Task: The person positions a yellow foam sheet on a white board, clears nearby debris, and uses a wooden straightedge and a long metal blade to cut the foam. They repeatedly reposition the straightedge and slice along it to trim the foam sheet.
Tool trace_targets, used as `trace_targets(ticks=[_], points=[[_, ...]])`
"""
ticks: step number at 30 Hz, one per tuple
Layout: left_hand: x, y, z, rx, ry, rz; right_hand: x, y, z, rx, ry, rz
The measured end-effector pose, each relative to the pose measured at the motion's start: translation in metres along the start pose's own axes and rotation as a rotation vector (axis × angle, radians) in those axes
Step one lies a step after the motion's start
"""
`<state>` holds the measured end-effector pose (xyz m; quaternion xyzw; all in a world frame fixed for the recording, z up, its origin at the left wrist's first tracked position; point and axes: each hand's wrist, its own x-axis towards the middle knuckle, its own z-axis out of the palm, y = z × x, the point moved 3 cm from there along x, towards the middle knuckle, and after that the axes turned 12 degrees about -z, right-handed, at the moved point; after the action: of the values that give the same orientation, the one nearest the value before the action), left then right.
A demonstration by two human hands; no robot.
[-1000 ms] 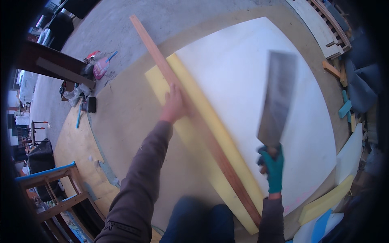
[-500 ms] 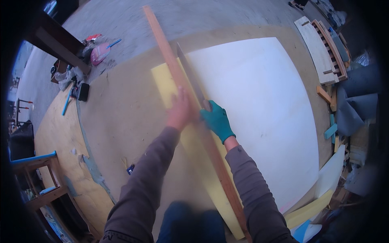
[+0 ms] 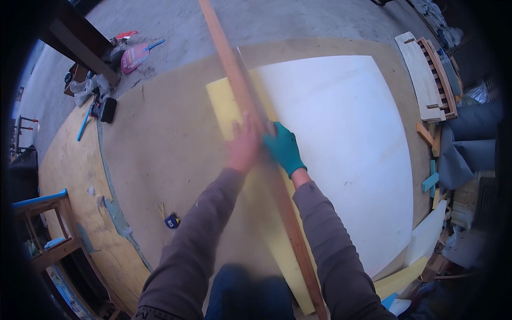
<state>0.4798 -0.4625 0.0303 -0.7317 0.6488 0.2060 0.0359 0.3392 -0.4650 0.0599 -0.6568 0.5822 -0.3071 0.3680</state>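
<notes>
A long reddish-brown wooden plank (image 3: 233, 64) lies lengthwise over a yellow foam-like sheet (image 3: 220, 101). My bare left hand (image 3: 245, 144) rests on the plank, fingers spread and pressing it from the left side. On the plank's right edge, my right hand (image 3: 285, 149) in a green glove is closed round the handle of a long narrow-bladed tool (image 3: 242, 57). Its thin blade runs forward beside the plank and is blurred; whether it is a knife or a saw I cannot tell. A large white sheet (image 3: 346, 144) lies right of the plank, next to the yellow one.
Brown board (image 3: 154, 133) lies beneath the sheets. A blue tape measure (image 3: 172, 220) sits on it at the left. Farther left are a black power tool (image 3: 108, 110), a pink dustpan (image 3: 135, 57) and a wooden frame (image 3: 58, 253). Wood offcuts (image 3: 429, 181) and slatted pieces (image 3: 434, 77) line the right.
My right hand has slid forward along the plank, closer to my left hand, and the blade shows thinner. My left hand stays on the plank. The view has shifted slightly.
</notes>
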Motion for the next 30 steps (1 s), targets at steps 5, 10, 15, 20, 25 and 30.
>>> trace_targets(ticks=[5, 10, 15, 20, 25, 30], points=[[-0.003, 0.001, -0.003, -0.024, 0.017, 0.002, 0.042, 0.015, 0.018, -0.075, 0.033, -0.050], [-0.004, 0.003, -0.006, -0.024, -0.012, -0.027, 0.059, 0.026, 0.027, -0.097, 0.090, -0.076], [-0.004, 0.001, -0.008, -0.012, -0.009, -0.003, 0.067, 0.019, 0.026, 0.001, 0.038, -0.052], [-0.003, -0.002, -0.005, -0.030, -0.029, 0.006, 0.084, 0.006, 0.028, -0.162, 0.041, -0.082], [0.000, -0.005, 0.006, -0.021, 0.058, 0.020, 0.078, -0.002, 0.026, -0.461, -0.208, -0.121], [0.007, -0.008, 0.021, 0.026, 0.061, 0.009, 0.054, 0.001, 0.020, -0.419, -0.350, 0.052]])
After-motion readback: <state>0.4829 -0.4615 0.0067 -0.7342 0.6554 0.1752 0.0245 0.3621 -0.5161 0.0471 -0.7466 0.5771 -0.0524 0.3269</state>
